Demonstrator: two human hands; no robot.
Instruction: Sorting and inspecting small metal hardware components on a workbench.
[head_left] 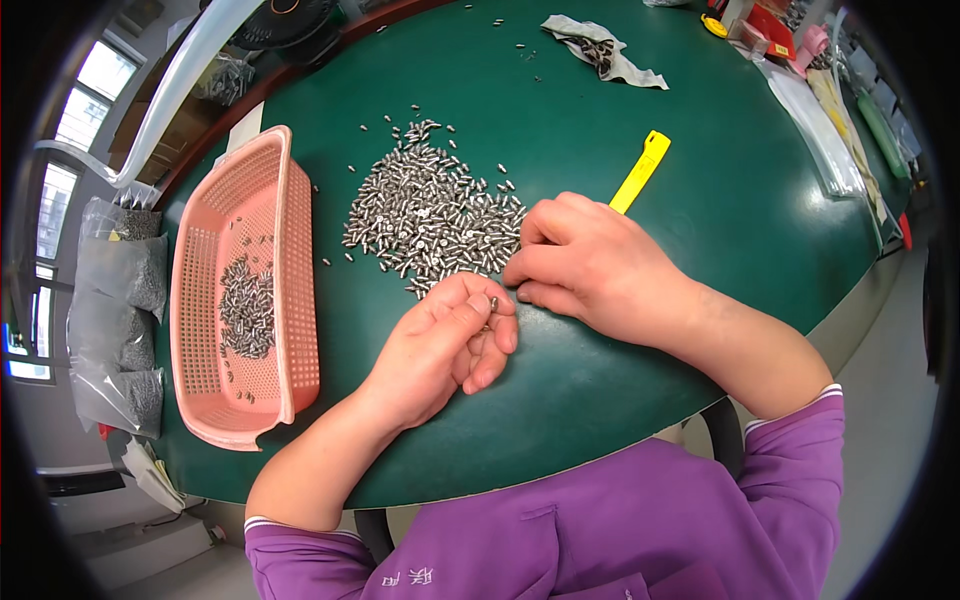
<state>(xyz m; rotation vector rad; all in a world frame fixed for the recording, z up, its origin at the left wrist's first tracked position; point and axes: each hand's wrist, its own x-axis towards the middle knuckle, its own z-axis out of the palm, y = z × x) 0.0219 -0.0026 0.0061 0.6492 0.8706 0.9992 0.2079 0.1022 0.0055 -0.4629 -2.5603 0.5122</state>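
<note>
A dark green tabletop (760,210) is carrying a broad heap of bullet-shaped metal parts (425,205), glinting silver. Loose parts (326,262) are lying scattered around the heap. A pink perforated plastic basket (297,250) is standing to the heap's left, while a slim yellow-handled tool (642,172) is resting to its right. Beyond the heap, a crumpled whitish wrapper (640,72) is lying; clear plastic bags (800,130) are stretching out well to its right.
</note>
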